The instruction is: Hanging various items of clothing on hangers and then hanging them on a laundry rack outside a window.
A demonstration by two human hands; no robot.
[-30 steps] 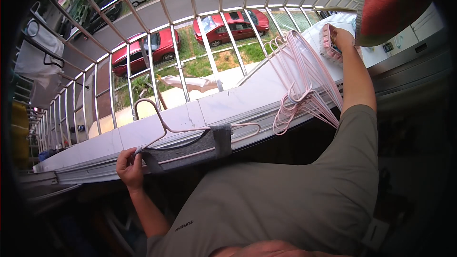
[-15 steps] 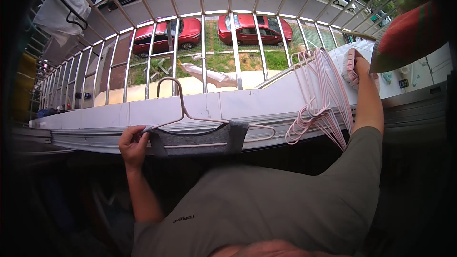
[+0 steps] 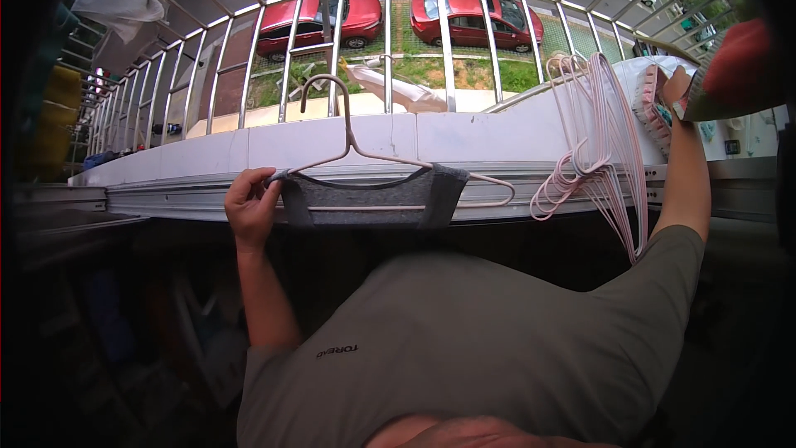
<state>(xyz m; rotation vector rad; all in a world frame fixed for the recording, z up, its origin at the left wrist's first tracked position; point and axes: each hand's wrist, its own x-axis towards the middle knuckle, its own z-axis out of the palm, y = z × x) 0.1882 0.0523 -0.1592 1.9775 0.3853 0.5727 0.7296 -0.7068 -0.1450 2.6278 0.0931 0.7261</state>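
Observation:
My left hand [image 3: 252, 206] pinches the left shoulder of a dark grey garment [image 3: 358, 195] between thumb and fingers. The garment, likely a tank top, hangs on a pale clothes hanger [image 3: 349, 133] in front of the window track, its hook pointing up. The hanger's right end sticks out past the cloth. At the far right my right hand [image 3: 679, 90] reaches to a small pink-and-white basket [image 3: 652, 108] on the ledge; its fingertips are hidden, so I cannot tell whether they hold anything. Beside it hangs a bunch of pink wire hangers [image 3: 599, 145].
A white tiled ledge [image 3: 332, 138] runs behind the metal window track [image 3: 178, 199]. Metal bars [image 3: 448, 50] rise beyond it, with red cars [image 3: 473, 21] parked below. White cloth [image 3: 124, 8] hangs at the upper left. Red and green fabric [image 3: 738, 58] hangs close to my right hand.
The whole view has shifted, so the scene sits farther right and higher. My left hand keeps its pinch on the garment, and my right hand stays at the basket.

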